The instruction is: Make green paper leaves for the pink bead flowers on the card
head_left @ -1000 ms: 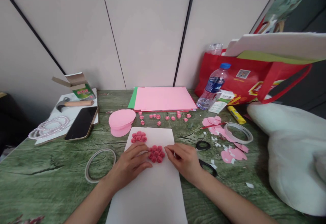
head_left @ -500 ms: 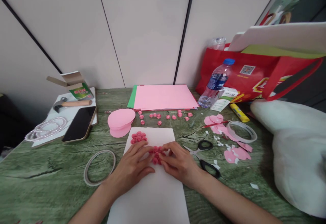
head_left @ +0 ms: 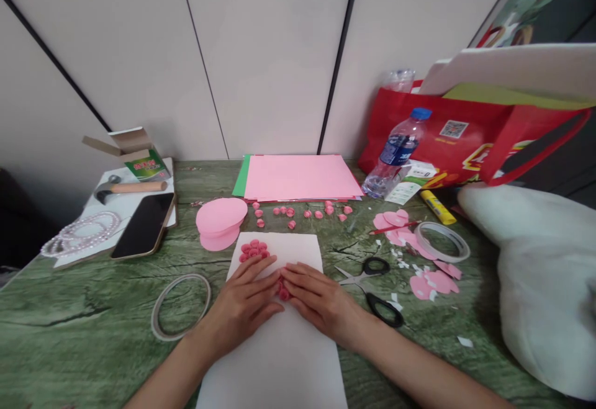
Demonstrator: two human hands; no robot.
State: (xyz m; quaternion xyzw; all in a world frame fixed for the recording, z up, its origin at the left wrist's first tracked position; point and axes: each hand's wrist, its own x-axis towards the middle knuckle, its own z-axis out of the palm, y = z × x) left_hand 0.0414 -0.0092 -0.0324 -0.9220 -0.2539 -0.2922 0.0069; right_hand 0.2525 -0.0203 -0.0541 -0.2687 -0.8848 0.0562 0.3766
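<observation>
A white sheet lies in front of me with two clusters of pink paper roses on it. The upper cluster of paper roses shows in full beyond my left fingers. Between my hands, the lower cluster is mostly covered. My left hand rests open on the sheet, its fingertips touching that cluster's left side. From the right, my right hand lays its outstretched fingers over the same roses. Further back, several loose paper roses sit in a row on the table.
Scissors lie open right of the sheet, near pink paper scraps and a tape roll. Another tape roll is at left, below pink paper circles. A phone, hammer, bottle and red bag stand farther out.
My right hand has gone from pinching at the lower rose cluster to lying with straightened fingers over it, hiding more of the roses. The left hand stays nearly in place.
</observation>
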